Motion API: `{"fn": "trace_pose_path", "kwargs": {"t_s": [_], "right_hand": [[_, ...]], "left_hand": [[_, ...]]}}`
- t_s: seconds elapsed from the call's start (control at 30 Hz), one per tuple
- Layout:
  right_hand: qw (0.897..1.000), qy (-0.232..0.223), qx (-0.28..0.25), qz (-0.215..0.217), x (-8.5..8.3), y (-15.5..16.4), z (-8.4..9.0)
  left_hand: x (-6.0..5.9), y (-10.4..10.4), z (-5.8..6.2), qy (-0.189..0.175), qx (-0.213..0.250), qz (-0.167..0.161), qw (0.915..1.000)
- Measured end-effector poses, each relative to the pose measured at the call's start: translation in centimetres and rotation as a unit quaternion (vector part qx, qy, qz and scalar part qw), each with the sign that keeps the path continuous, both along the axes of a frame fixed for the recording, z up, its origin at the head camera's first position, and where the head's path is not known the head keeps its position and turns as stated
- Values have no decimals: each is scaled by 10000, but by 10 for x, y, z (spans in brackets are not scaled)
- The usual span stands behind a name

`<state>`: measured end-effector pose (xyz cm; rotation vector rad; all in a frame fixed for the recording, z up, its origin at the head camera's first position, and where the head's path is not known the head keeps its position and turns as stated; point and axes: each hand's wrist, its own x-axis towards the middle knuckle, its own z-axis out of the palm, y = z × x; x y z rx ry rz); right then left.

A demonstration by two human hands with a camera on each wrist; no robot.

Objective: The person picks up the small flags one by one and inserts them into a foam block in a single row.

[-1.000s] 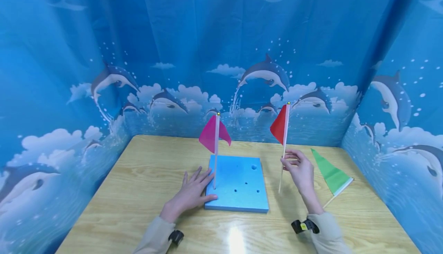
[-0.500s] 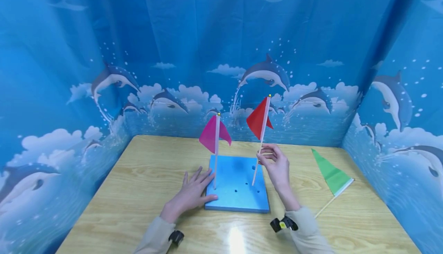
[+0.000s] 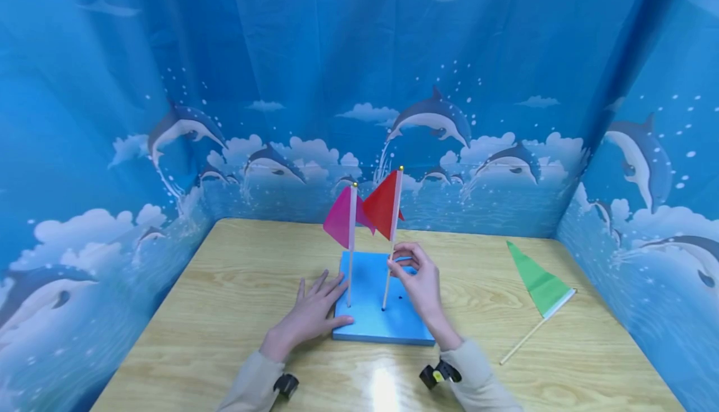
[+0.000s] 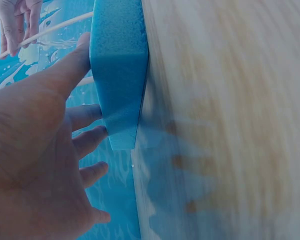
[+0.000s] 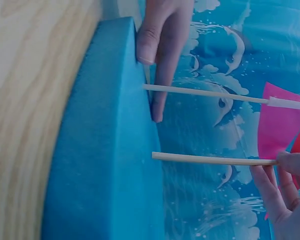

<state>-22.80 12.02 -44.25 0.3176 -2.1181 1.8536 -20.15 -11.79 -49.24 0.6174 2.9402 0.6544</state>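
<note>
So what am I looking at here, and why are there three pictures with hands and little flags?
These are a person's two bare hands, no machine. The big picture comes from a camera on the person's head; the other two come from cameras on each wrist, so they look sideways. On the wooden table lies a blue foam block. A pink flag stands stuck in it. The left hand rests flat against the block. The right hand pinches the stick of a red flag, whose bottom end touches the block. A green flag lies on the table, to the right.
</note>
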Motion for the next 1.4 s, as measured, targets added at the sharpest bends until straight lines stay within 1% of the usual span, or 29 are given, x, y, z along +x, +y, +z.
{"fn": "trace_pose_path", "kwargs": {"t_s": [0.13,0.33,0.5,0.63,0.77,0.9,1.03,1.13,1.2,1.33,1.4], "right_hand": [[9999,24,159,-40,1,-2,-5],[9993,-155,337,-34,3,-4,-11],[9986,-166,510,-19,6,-5,-16],[9983,-190,558,-2,8,-5,-18],[9975,-305,629,-95,8,-6,-19],[9965,-435,696,-137,11,-7,-13],[9961,-501,715,-84,21,-10,2],[9963,-466,721,-55,29,-10,13],[9965,-411,724,-63,30,-10,15],[9970,-286,710,-105,18,-4,-7],[9972,-311,671,-110,12,0,-15]], "left_hand": [[1,0,1,6,24,4,10000],[1,0,1,62,46,0,10000],[0,1,0,44,33,23,10000],[-1,1,-1,31,70,24,10000],[0,0,0,55,81,-4,10000],[-1,0,0,53,70,6,10000],[-1,0,-1,33,54,22,10000],[0,0,-1,32,45,24,10000],[0,0,0,32,55,20,10000],[0,0,0,4,98,16,10000],[1,0,0,-4,113,6,9999]]}}
